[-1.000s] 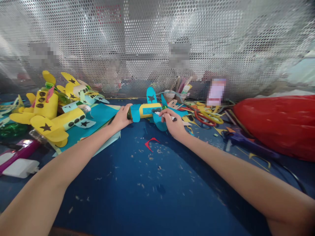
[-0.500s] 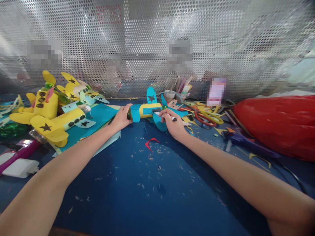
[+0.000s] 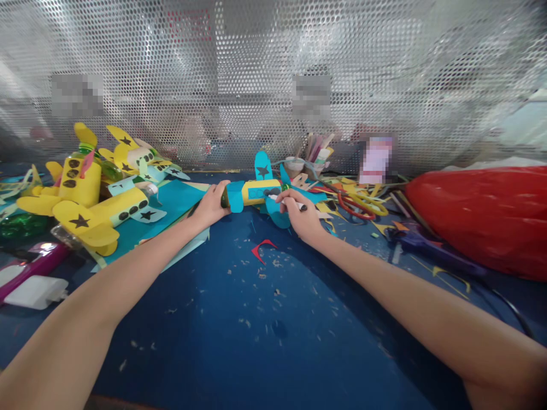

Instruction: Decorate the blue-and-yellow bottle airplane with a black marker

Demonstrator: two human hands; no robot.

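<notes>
A bottle plane [image 3: 255, 191] with a yellow body, teal wings and a teal fin bearing a black star lies on the blue table [image 3: 256, 319]. My left hand [image 3: 212, 205] is closed round its left end. My right hand [image 3: 301, 214] pinches a white marker pen [image 3: 294, 203] with a dark cap, its tip against the plane's side beside small black dots. Both forearms stretch forward across the table.
Several finished yellow bottle planes [image 3: 94, 193] and teal paper sheets [image 3: 171, 208] lie at the left. Red-handled scissors [image 3: 352, 206], paper scraps, a cup of sticks [image 3: 318, 151] and a red bag [image 3: 482, 213] crowd the right. A red paper offcut [image 3: 262, 247] lies in front. Perforated metal screen behind.
</notes>
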